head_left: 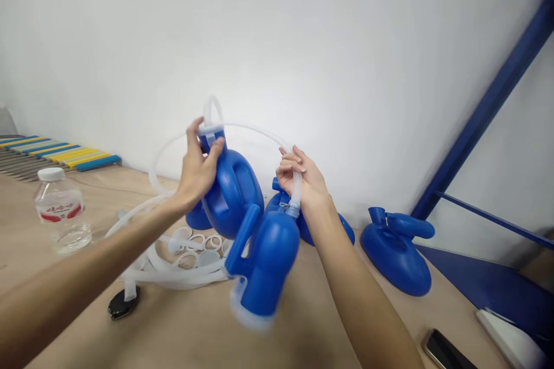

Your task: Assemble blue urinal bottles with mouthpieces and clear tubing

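Observation:
My left hand [198, 170] is closed around the neck of a blue plastic urinal bottle [237, 184], held up off the table with its white cap [210, 128] on top. My right hand [306, 177] grips a translucent hose [296, 189] just above where it joins a blue plastic urinal funnel [276, 248]. This piece has a side handle and a whitish, blurred rim at its lower end, and it hangs in front of the bottle. From the hose, a thin loop arcs over to the cap and around behind my left wrist.
More blue bottles [347, 229] stand behind my hands, one [396, 259] at the right. Coiled tubing [182, 279], white rings [213, 241] and a black round object [123, 302] lie left of centre. A water bottle [63, 213], coloured strips [78, 154] and a phone [448, 350] are on the table.

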